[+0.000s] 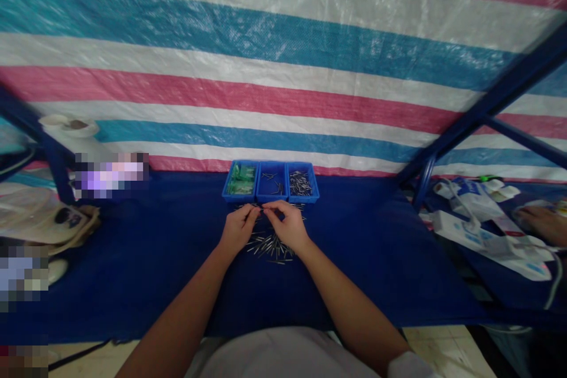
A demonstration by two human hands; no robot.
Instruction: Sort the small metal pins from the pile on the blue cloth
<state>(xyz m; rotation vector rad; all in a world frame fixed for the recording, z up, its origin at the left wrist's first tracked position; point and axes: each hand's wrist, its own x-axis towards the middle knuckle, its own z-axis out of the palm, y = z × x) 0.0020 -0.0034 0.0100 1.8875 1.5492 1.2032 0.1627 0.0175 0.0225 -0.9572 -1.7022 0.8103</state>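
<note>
My left hand (239, 228) and my right hand (287, 225) meet just in front of the blue bins, both with thumb and fingers pinched. Whatever lies between the fingertips is small and dark, too small to make out. Under and between the hands spreads a loose pile of thin metal pins (268, 244). Behind them stand three joined blue bins. The left bin (225, 190) contains green and clear small packets (243, 176). A few thin pins lie in the middle bin (270, 188), while the right bin (316, 190) has many short metal pieces (300, 182).
Striped plastic sheeting (283, 88) hangs behind the blue table surface (354, 260). Blue metal frame bars (487, 109) rise at both sides. At right are a white power strip (487, 245) with cables and another person's hand (544, 221). A white roll (73, 133) and bags (48, 215) stand left.
</note>
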